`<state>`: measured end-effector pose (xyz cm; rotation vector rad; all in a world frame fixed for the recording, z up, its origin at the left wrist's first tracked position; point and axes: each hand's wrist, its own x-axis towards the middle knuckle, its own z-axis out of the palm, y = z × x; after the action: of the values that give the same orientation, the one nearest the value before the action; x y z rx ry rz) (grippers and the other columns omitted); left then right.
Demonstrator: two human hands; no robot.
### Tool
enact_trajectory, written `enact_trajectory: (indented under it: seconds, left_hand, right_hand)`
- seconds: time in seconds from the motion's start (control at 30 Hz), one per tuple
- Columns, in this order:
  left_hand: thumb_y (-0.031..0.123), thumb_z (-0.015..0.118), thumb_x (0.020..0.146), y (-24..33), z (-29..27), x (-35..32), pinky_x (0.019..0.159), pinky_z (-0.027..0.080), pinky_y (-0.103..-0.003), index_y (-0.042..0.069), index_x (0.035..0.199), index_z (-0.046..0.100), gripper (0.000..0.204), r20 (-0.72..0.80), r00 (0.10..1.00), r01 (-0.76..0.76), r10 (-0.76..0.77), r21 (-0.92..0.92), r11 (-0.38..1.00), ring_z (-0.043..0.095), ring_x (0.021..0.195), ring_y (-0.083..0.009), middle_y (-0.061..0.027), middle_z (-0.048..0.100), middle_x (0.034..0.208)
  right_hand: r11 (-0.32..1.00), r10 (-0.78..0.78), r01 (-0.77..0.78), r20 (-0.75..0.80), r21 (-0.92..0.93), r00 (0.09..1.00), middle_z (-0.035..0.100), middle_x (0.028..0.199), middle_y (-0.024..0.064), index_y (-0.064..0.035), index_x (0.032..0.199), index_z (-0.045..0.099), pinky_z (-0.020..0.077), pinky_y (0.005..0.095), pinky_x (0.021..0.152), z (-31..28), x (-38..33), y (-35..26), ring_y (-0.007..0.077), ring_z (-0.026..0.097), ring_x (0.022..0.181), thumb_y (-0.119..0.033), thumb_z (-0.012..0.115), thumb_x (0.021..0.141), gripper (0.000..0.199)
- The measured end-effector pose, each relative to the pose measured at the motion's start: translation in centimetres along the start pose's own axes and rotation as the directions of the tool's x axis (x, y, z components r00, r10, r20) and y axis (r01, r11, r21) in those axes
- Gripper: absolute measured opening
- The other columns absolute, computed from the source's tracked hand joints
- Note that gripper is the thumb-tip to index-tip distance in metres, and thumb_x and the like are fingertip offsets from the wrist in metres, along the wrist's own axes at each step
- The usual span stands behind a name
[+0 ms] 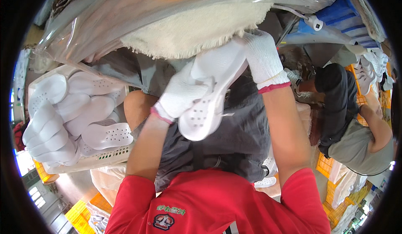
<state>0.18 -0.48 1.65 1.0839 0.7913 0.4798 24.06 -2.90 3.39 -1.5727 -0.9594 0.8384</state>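
A white foam shoe sole (204,119) with small holes in its near end slants across my lap, its far end up against the fringed lower edge of a cream cloth buffing wheel (201,27). My left hand (184,92), in a white knit glove with a red cuff, is closed round the sole's middle, thumb across its upper face. At the far right edge of the sole, my right hand (263,57), gloved the same way, grips it; its fingertips are hidden behind the sole and the wheel's fringe. I cannot tell whether the sole touches the wheel.
To the left stands a pale plastic basket (98,161) heaped with white soles (106,135). A clear plastic-covered hood (96,20) arches over the wheel. Another person (356,144) sits at the right, near orange crates (324,165). A white cable switch (314,23) hangs at upper right.
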Motion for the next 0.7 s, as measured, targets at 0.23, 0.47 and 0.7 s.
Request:
enact_trajectory:
  seconds: [0.23, 0.47, 0.7]
  left_hand:
    - [0.011, 0.079, 0.098, -3.7, 8.2, 3.0, 0.078, 0.056, -0.029, -0.001, 0.131, 0.065, 0.039, -0.176, 0.984, -0.110, 0.013, -0.552, 0.827, 0.068, 0.088, -0.0122, -0.0036, 0.072, 0.110]
    - [0.027, 0.065, 0.105, -6.4, 9.2, 11.7, 0.074, 0.059, -0.047, 0.006, 0.108, 0.069, 0.021, -0.208, 0.739, -0.245, 0.641, 0.804, 0.542, 0.074, 0.084, -0.0357, -0.0163, 0.073, 0.089]
    - [0.054, 0.068, 0.107, -4.2, -4.3, 12.0, 0.117, 0.043, -0.034, 0.000, 0.153, 0.060, 0.072, -0.080, 0.976, -0.081, 0.205, 0.733, 0.675, 0.061, 0.136, -0.0261, -0.0124, 0.068, 0.148]
  right_hand:
    - [0.919, 0.330, -0.356, 0.162, 0.167, 0.930, 0.071, 0.137, 0.0145, 0.0061, 0.154, 0.054, 0.0577, 0.0338, 0.104, -3.4, -9.2, -3.7, 0.0196, 0.070, 0.121, -0.010, 0.073, 0.101, 0.059]
    - [0.910, -0.194, 0.044, -0.328, -0.412, 0.924, 0.059, 0.153, 0.0293, 0.0054, 0.168, 0.033, 0.0498, 0.0428, 0.118, -0.7, -11.3, -3.0, 0.0404, 0.061, 0.142, -0.016, 0.087, 0.085, 0.102]
    - [0.914, -0.184, 0.057, -0.285, -0.402, 0.941, 0.074, 0.125, 0.0319, 0.0058, 0.145, 0.064, 0.0602, 0.0463, 0.101, -0.2, -2.2, 0.3, 0.0474, 0.073, 0.118, -0.029, 0.078, 0.085, 0.070]
